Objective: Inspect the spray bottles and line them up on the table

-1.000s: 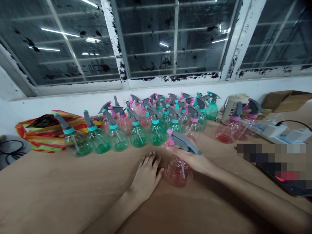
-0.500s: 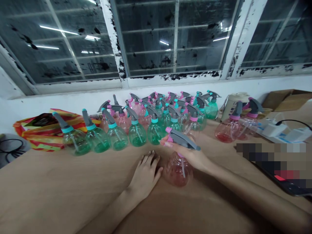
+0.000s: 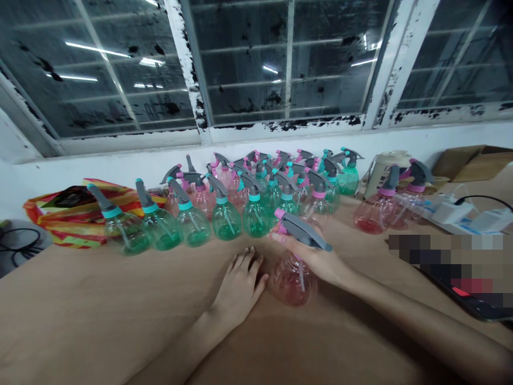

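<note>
My right hand (image 3: 316,256) is closed round the neck of a pink spray bottle (image 3: 294,283), under its grey and pink trigger head. The bottle is see-through, with a pale tube inside, and stands almost upright at the table surface. Flat on the wood just left of it lies my left hand (image 3: 240,286), fingers stretched out and holding nothing. Beyond both hands runs a row of green spray bottles (image 3: 226,220) with turquoise collars. More pink and green bottles crowd behind them, partly hidden.
Two pink spray bottles (image 3: 374,214) stand at the right, before a pale container (image 3: 387,168) and a cardboard box (image 3: 468,163). A power strip with white plugs (image 3: 452,211) and a dark device (image 3: 452,289), partly pixelated, lie nearer. A striped bag (image 3: 76,235) sits left on the table (image 3: 120,310).
My right hand and the pink spray bottle's head have shifted very slightly to the right. My left hand stays flat in the same place.
</note>
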The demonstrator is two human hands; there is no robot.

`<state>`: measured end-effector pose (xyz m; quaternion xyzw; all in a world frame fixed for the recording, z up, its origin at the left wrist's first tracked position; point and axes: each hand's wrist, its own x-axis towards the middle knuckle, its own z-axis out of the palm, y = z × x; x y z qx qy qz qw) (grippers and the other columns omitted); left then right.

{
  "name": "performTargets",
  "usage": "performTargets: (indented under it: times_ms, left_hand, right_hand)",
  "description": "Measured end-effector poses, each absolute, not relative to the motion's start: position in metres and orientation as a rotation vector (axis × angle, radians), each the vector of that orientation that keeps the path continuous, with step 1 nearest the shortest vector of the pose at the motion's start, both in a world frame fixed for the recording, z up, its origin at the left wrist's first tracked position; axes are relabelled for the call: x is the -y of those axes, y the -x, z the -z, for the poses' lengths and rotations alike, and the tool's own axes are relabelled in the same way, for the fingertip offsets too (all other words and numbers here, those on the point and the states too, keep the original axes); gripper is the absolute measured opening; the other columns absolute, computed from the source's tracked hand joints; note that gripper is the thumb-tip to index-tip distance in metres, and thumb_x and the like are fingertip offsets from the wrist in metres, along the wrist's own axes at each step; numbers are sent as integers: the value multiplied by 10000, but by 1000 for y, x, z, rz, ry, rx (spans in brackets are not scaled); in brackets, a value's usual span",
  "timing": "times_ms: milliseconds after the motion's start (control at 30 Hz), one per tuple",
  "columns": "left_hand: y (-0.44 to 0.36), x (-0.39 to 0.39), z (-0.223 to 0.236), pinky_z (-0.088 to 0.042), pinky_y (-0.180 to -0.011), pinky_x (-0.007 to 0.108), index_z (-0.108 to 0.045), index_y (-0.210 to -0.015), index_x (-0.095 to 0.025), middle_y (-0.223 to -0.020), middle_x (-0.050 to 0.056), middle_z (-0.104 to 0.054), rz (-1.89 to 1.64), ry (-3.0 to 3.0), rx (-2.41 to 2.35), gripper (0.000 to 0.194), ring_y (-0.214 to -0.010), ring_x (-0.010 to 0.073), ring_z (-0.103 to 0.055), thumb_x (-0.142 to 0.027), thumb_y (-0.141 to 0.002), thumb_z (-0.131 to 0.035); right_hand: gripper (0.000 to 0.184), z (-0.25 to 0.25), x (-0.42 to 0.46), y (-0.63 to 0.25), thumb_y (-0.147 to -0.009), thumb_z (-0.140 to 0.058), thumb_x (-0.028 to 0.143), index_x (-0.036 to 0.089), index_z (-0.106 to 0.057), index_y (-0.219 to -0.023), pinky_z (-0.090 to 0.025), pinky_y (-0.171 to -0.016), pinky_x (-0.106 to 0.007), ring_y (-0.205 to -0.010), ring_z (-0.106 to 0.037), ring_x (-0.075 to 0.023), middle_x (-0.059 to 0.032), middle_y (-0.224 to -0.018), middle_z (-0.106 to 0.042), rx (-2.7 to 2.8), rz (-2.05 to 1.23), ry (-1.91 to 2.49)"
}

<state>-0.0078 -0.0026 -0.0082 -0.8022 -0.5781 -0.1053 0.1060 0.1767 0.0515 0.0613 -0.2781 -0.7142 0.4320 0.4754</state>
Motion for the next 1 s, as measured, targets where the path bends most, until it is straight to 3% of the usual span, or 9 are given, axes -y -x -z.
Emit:
performTargets:
  times_ms: [100,333,467,667,1000]
  left_hand:
    - [8,2,8,-370,-1010,464,-516,-1235,-105,-1328,164,-491,312,2354,1712,368,-1242,288,-435,-304,-945,-408]
    - [7,2,7,-355,-1023,452,-506,-1248,-101,-1336,161,-482,281,2363,1734,370,-1246,281,-429,-287,-938,-427]
    - [6,3,6,-353,-1026,455,-500,-1255,-102,-1328,153,-492,265,2362,1717,373,-1250,279,-424,-289,-943,-416]
    - [6,3,5,-345,-1032,459,-502,-1253,-90,-1327,163,-492,254,2369,1721,377,-1248,286,-427,-288,-942,-422]
    - [7,4,5,-354,-1026,464,-506,-1238,-110,-1302,148,-518,308,2365,1691,356,-1249,282,-430,-288,-949,-401]
  right_hand:
    - [161,-59,-51,-176,-781,-619,411,251,-632,-771,-488,-624,-320,-689,-598,-182,2,-734,-642,1709,-990,762]
    - [174,-57,-52,-176,-760,-637,414,242,-622,-738,-461,-573,-311,-621,-571,-167,11,-679,-605,1664,-1038,809]
    - [126,-60,-54,-176,-761,-643,365,245,-658,-798,-493,-702,-344,-740,-626,-192,-9,-776,-674,1684,-1074,709]
    - [225,-59,-53,-175,-764,-652,334,273,-677,-979,-485,-859,-384,-934,-646,-228,-36,-986,-704,1666,-1117,619]
    - [128,-63,-53,-177,-776,-621,383,257,-639,-793,-495,-685,-341,-703,-615,-192,-3,-733,-651,1726,-1016,674]
